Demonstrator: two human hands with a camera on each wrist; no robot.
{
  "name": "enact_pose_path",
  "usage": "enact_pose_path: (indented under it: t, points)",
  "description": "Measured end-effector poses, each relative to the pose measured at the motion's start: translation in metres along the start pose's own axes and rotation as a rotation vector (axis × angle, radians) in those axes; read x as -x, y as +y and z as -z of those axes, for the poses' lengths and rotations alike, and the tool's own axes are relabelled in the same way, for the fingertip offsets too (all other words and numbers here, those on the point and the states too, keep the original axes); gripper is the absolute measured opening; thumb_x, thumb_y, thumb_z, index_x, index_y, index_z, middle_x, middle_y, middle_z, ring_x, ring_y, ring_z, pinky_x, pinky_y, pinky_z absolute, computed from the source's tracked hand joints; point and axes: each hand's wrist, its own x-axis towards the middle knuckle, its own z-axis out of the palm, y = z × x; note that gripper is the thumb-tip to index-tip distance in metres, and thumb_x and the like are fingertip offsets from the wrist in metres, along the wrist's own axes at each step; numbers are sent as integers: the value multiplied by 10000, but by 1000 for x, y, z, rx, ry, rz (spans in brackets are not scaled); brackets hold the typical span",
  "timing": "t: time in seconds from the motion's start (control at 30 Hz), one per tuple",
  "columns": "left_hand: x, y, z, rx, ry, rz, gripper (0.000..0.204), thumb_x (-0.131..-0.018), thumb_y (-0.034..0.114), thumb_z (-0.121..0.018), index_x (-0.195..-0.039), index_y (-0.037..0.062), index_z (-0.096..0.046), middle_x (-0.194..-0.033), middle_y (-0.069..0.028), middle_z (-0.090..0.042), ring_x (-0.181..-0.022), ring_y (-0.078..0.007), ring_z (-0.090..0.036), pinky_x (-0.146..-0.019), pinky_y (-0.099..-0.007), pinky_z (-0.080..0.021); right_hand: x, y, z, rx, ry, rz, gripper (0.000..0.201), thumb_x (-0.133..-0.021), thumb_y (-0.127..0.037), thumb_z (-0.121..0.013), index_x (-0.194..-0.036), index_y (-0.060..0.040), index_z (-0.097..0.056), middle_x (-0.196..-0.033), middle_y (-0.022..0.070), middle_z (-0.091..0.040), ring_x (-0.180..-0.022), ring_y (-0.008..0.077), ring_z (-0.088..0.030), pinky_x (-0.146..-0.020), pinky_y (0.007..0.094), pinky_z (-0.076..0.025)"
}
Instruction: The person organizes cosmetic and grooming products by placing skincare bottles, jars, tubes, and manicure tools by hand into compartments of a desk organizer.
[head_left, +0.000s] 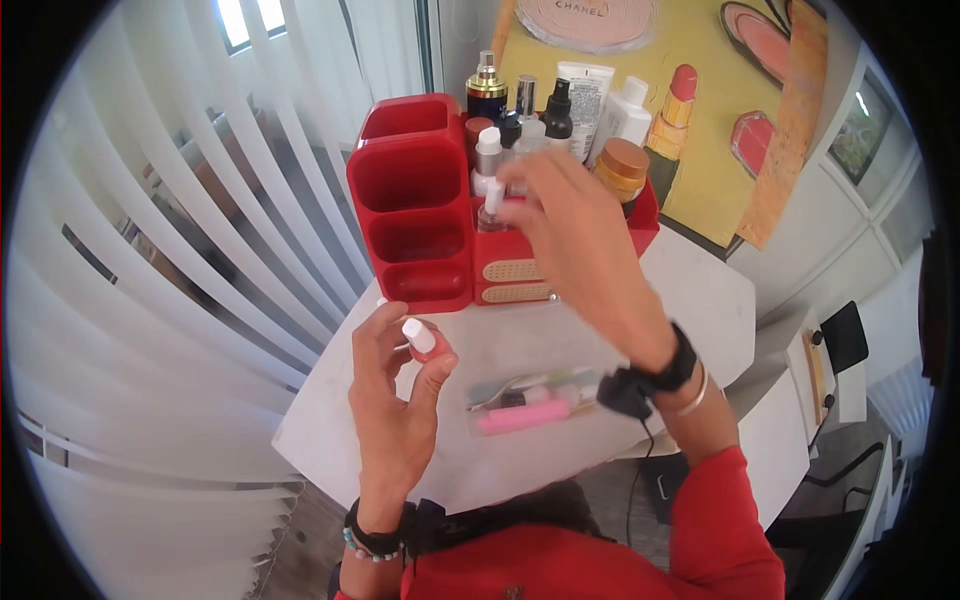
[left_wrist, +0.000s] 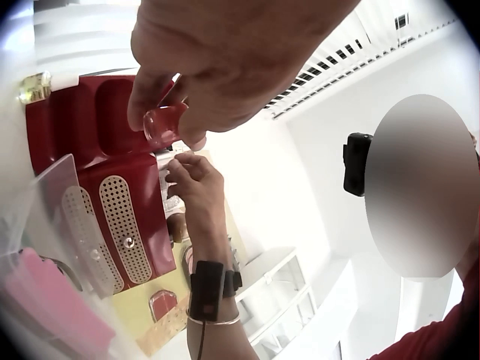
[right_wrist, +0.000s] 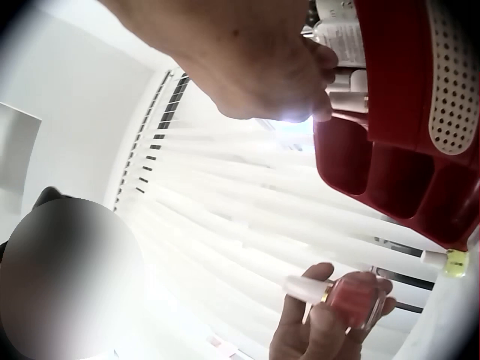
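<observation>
My left hand holds a small nail polish bottle upright between thumb and fingers; its polish is pink-red and its cap white. In the right wrist view the same bottle lies across the fingertips. My right hand, blurred, is over the red organizer, fingers loosely bent. Its fingertips are right beside the white cap of a clear nail polish bottle standing in the front of the organizer. A small yellow nail polish bottle with a white cap stands by the organizer's left compartments, mostly hidden behind the left hand in the head view.
The organizer's right part holds several bottles, a white tube and an amber jar. Its left compartments are hollow. A clear tray with a pink item lies on the white table. White vertical blinds hang at the left.
</observation>
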Motion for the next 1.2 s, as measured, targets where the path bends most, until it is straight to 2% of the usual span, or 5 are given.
enact_pose_path:
  t: [0.27, 0.5, 0.87, 1.1, 1.2]
  points:
    - [12, -7, -29, -157, -117, -229, 671, -952, -9, -864, -1547, 19, -555, -1216, -200, -741, -1101, -361, -745, -991, -445, -598, 78, -72, 28, -358, -311, -300, 244, -983, -71, -775, -1213, -34, -705, -1241, 145, -676, -1078, 383, -689, -873, 491, -595]
    - [9, -2, -46, -216, -124, -409, 683, -904, -50, -871, -1517, -11, -571, -1157, -228, -714, -1023, -398, -714, -881, -455, -595, 84, -62, 28, -333, -224, -243, 196, -984, -86, -787, -1165, -30, -738, -1151, 139, -725, -1032, 381, -718, -863, 468, -604]
    - [-31, -43, 0, -403, 61, -266, 476, -1010, -22, -749, -1472, 30, -647, -1390, -164, -719, -1263, -355, -668, -1079, -457, -549, 45, -25, 40, -157, 157, -353, 138, -1012, -26, -730, -1149, -25, -744, -1091, 147, -763, -976, 360, -737, -833, 417, -588]
    - [-52, -101, 22, -486, 27, -28, 457, -1005, -25, -738, -1450, 16, -646, -1407, -193, -698, -1296, -408, -635, -1050, -485, -550, -2, 37, 10, 187, 45, 76, 222, -956, 91, -683, -1159, 2, -659, -1056, 203, -731, -1022, 427, -715, -852, 499, -575]
    - [-57, -101, 18, -472, -18, 109, 395, -1012, -9, -729, -1400, 20, -660, -1323, -205, -715, -1253, -410, -656, -1007, -491, -555, -6, 32, -3, 20, -89, -199, 101, -1019, 40, -664, -1111, 1, -675, -1051, 169, -732, -936, 342, -738, -820, 413, -573]
